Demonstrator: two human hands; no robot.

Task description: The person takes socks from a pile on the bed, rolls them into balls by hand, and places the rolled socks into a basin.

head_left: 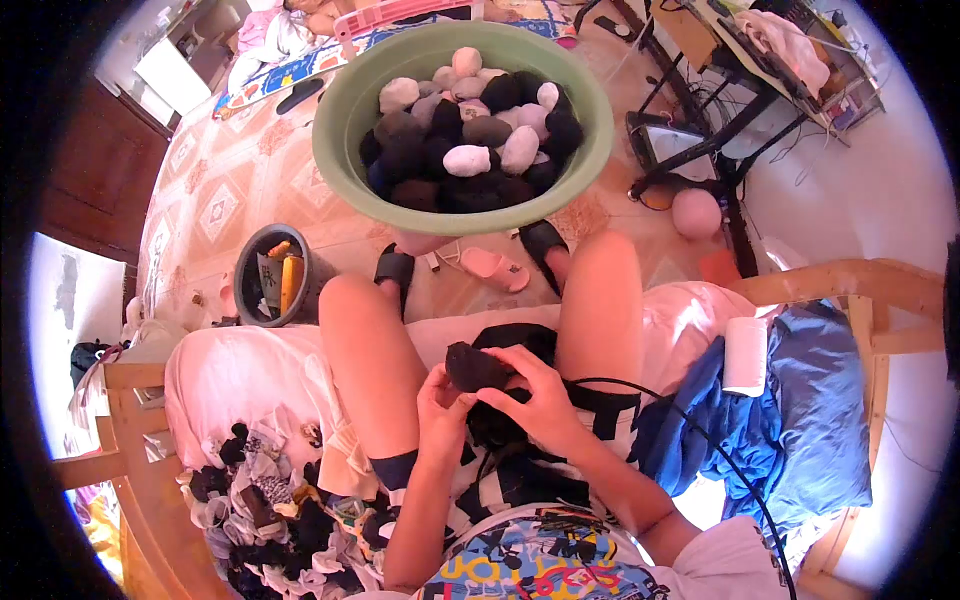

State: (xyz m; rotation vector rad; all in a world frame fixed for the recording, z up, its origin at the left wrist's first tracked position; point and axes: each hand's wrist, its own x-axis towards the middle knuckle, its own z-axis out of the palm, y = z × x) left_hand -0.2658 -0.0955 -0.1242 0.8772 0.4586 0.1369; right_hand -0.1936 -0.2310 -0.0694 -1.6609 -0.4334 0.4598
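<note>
Evidently, the left hand (pixel 438 405) and right hand (pixel 540 395) pinch a black sock bundle (pixel 472 367) in the space between the person's thighs (pixel 602 315), best pressed snug while its edge gets tucked evenly, making it round like the balls (pixel 466 160) in the green tub (pixel 463 224).

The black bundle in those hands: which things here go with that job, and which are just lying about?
Probably the job:
- black bundle
- loose cloth pile
- rolled bundles
- green basin

Seem just lying about:
- pink slipper
- white roll
- grey bin
</note>
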